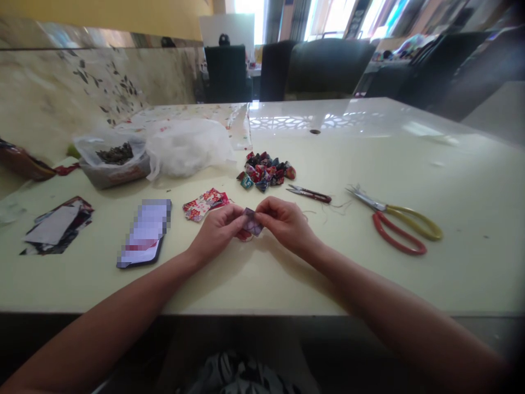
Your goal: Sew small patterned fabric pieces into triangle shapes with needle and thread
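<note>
My left hand (219, 229) and my right hand (285, 221) meet over the middle of the cream table (451, 262). Both pinch a small purple patterned fabric piece (251, 221) between fingertips, with a bit of red showing under it. Just left of my hands lies a small stack of red and white patterned fabric squares (204, 204). Behind my hands sits a pile of finished small folded fabric pieces (266, 170) in mixed colours.
Small thread snips (308, 192) and scissors with red and yellow handles (396, 220) lie to the right. A phone (145, 232) and fabric scraps (57, 225) lie left. A plastic bag of dark material (112, 158) and white stuffing (188, 145) sit behind. Dark chairs stand beyond the table.
</note>
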A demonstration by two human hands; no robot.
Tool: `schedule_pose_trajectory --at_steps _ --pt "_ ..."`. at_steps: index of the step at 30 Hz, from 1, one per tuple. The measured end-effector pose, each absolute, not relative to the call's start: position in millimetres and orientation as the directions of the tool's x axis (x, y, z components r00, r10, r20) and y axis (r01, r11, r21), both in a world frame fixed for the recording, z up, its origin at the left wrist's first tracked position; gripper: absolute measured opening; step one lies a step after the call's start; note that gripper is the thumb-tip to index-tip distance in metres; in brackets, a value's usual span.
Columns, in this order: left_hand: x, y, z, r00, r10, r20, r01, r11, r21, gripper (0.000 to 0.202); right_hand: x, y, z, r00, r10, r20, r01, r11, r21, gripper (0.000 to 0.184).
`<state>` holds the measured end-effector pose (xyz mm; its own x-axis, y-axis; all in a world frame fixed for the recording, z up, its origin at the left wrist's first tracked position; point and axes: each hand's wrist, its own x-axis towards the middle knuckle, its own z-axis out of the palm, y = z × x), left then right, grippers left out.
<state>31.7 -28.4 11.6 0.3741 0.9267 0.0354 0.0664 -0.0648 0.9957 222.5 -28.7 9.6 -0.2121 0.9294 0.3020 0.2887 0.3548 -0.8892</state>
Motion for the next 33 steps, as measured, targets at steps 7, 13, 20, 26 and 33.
schedule_pose_trajectory --at_steps 7,13,20,26,33 --pt "31.9 -28.4 9.9 0.401 0.914 0.055 0.091 -0.1 0.991 0.031 222.3 -29.7 10.7 -0.214 0.939 0.268 0.273 0.321 -0.907 0.014" --pt "31.2 -29.6 9.9 0.42 0.905 0.072 0.119 -0.133 0.984 0.03 222.2 -29.0 10.5 -0.233 0.927 0.294 0.279 0.353 -0.893 0.012" --pt "30.5 -28.5 9.8 0.433 0.898 0.078 0.19 -0.175 0.966 0.031 222.8 -28.1 9.4 -0.242 0.903 0.354 0.313 0.418 -0.853 0.01" --pt "30.3 -28.1 9.4 0.443 0.891 0.097 0.209 -0.207 0.956 0.03 222.9 -27.9 8.8 -0.248 0.906 0.343 0.329 0.411 -0.85 0.011" --pt "31.6 -28.4 9.4 0.437 0.893 0.11 0.219 -0.224 0.95 0.029 222.1 -27.8 5.9 -0.263 0.916 0.304 0.256 0.37 -0.893 0.013"
